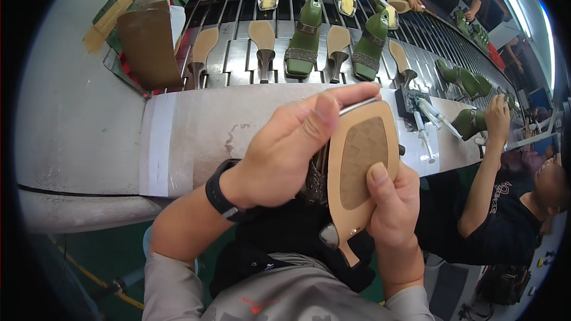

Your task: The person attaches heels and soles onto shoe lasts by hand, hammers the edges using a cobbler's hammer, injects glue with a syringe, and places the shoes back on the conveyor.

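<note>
- Here, up close, the person's right hand (395,207) grips a tan sole (336,181) by its right edge, thumb pressed flat on the brown inset panel (365,148).
- The left hand (282,154) lies at the toe end, fingers stretched out along the top edge and thumb bent close by; I can't tell from here whether it actually grips.
- That sole is held up over the person's lap, just in front of the pale worktable (208,122), broad end up and narrow end down.
- A dark, glittery strap (316,178) shows beside its left edge, perhaps joined to it, though the hands hide much of that side.
- A black watch (221,193) circles the left wrist.
- Beyond the table, green sandals (305,41) and heeled tan pieces (262,38) stand on a metal conveyor (229,53).
- Near the right hand, several syringes (423,134) lie beside a dark block (408,102).
- Farther right, a co-worker's hand (498,120) is at another green sandal (470,122).
</note>
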A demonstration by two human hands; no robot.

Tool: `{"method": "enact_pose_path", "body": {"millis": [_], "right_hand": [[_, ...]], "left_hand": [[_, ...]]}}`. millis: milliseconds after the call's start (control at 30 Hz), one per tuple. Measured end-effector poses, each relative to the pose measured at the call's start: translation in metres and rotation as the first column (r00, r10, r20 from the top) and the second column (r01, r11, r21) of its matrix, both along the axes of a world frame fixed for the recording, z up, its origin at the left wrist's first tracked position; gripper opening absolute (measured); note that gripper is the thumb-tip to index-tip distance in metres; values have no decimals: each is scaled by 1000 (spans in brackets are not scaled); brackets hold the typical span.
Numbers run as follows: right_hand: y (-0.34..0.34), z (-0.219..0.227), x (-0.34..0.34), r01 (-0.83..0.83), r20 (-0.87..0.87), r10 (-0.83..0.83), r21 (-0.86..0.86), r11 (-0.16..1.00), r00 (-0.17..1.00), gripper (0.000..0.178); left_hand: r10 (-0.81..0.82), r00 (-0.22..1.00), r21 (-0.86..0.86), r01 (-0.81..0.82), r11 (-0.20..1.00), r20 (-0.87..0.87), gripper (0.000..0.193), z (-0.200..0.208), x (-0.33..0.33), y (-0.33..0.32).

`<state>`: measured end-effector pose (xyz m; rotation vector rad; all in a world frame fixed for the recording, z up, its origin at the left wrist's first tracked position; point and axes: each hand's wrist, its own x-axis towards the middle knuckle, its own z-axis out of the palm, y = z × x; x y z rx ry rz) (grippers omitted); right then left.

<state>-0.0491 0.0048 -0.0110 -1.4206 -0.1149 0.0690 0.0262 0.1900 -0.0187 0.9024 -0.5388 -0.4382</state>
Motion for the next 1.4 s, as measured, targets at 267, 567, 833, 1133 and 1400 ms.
{"method": "enact_pose_path", "body": {"millis": [267, 567, 833, 1133, 1400], "right_hand": [[-16, -4, 25, -74, -82, 86, 137, 988, 993, 34], [-5, 1, 20, 28, -69, -32, -64, 998, 997, 35], [18, -15, -27, 67, 329, 83, -419, 905, 941, 36], [62, -17, -41, 38, 473, 179, -414, 910, 863, 14], [72, -14, -42, -31, 437, 227, -413, 910, 870, 13]], "left_hand": [[-7, 964, 118, -26, 993, 267, 76, -13, 30, 1], [-30, 962, 107, 0, 994, 271, 91, -23, 17, 13], [253, 877, 152, -339, 928, 409, 68, -10, -41, 48], [430, 835, 179, -507, 843, 343, 42, -3, -82, 77], [498, 745, 326, -652, 685, 444, 29, 17, -87, 81]]}}
